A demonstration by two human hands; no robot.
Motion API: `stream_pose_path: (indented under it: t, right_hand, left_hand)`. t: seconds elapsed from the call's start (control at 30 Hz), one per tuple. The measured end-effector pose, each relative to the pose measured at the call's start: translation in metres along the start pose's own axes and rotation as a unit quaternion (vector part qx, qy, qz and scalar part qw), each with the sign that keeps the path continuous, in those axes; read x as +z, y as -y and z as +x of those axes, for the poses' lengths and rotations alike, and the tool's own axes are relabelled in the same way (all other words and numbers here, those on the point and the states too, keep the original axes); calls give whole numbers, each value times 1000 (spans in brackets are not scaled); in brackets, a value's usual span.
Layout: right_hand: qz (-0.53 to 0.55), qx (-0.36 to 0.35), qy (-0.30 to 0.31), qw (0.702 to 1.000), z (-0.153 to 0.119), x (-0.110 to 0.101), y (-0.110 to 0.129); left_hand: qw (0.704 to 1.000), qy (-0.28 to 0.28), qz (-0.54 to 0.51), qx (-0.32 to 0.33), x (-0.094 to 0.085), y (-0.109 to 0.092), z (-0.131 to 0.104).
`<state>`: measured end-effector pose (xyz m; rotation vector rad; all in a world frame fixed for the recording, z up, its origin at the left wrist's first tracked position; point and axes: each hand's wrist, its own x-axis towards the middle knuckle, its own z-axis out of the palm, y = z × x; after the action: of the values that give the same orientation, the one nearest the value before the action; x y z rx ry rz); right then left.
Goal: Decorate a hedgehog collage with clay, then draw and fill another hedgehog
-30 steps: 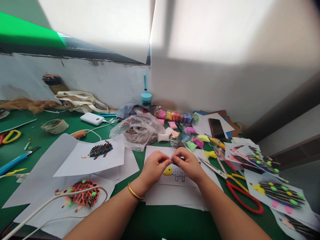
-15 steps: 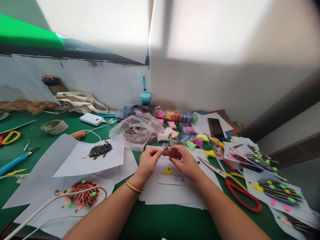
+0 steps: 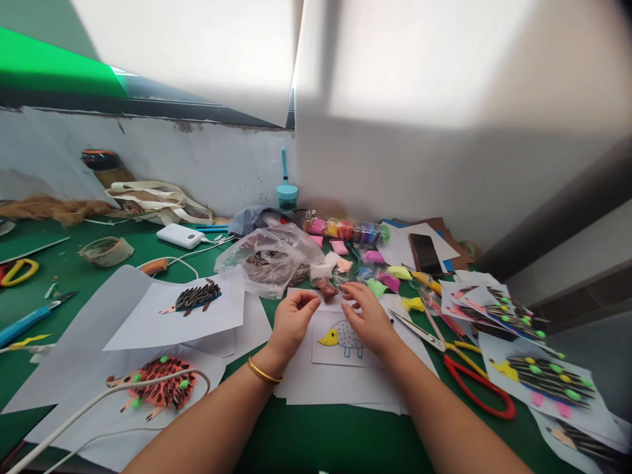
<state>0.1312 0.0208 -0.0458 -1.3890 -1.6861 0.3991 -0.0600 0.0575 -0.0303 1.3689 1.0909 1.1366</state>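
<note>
My left hand [image 3: 292, 322] is closed in a pinch above the white sheets; whatever lies between its fingertips is too small to make out. My right hand [image 3: 369, 316] is open, fingers apart and curved, with nothing visible in it. Just beyond my fingertips, between the hands, is a packet of brown modelling clay [image 3: 326, 289]. Below them a drawing [image 3: 338, 342] of a hedgehog, with a yellow head and blue outline, lies on stacked white paper [image 3: 340, 385]. My right hand partly covers the hedgehog's rear.
A plastic bag of striped seeds [image 3: 271, 266] and colourful clay packets [image 3: 390, 282] lie behind. Red-handled scissors [image 3: 478, 388] rest at right near finished seed hedgehogs [image 3: 548, 378]. More hedgehog sheets [image 3: 162, 385], a white cable [image 3: 89, 405] and a blue-handled cutter [image 3: 29, 324] are left.
My right hand has let go of the brown clay packet, which now sits slightly farther away. The right fingers have spread apart; my left hand stays in nearly the same place.
</note>
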Motion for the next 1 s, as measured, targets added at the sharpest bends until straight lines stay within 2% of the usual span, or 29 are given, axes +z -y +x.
stream_pose_path:
  t: [0.17, 0.33, 0.47, 0.67, 1.0]
  right_hand:
    - [-21, -17, -14, 1000, 1, -7, 10]
    - [-26, -69, -24, 997, -2, -8, 23]
    - [-22, -92, -27, 995, -5, -9, 29]
    - [-20, -100, -31, 994, -5, -10, 32]
    - [-21, -108, -30, 993, -6, -9, 33]
  left_hand:
    - [998, 49, -31, -22, 3, -2, -3]
    - [995, 99, -22, 3, 5, -5, -8]
    - [989, 132, -65, -28, 6, -7, -10]
    - [980, 150, -122, -50, 7, -6, -11]
    - [975, 164, -136, -58, 6, -9, -12]
